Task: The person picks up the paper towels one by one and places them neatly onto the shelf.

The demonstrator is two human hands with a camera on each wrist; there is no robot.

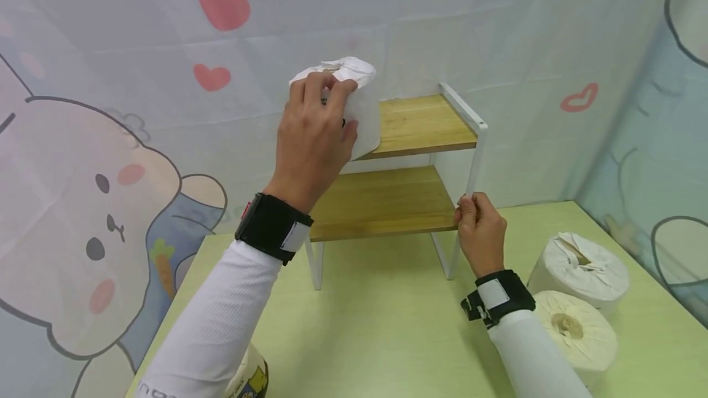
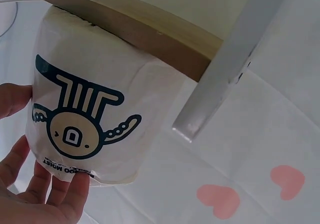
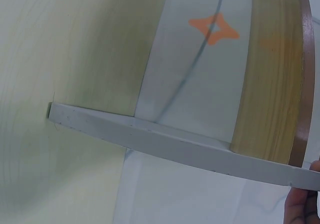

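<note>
Left hand (image 1: 312, 131): grasping wrapped roll (image 1: 366, 124), left end of upper shelf (image 1: 423, 121) | right hand (image 1: 482, 235): gripping white right front post (image 1: 474, 171) | two rolls (image 1: 581, 352) near right edge of table (image 1: 652, 303)

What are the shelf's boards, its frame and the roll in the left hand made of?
Boards: wood or wood-look laminate, smooth, with visible grain. Frame: probably white-painted metal, slim bars with small dark marks. Roll: seems wrapped in thin paper or plastic, crumpled on top.

Left forearm (image 1: 221, 324) and right forearm (image 1: 533, 355), white-sleeved, extend forward.
Left hand (image 1: 314, 134) sits higher, fingers bent in a grip; right hand (image 1: 482, 232) sits lower, thumb and fingers curled in a grip.
</note>
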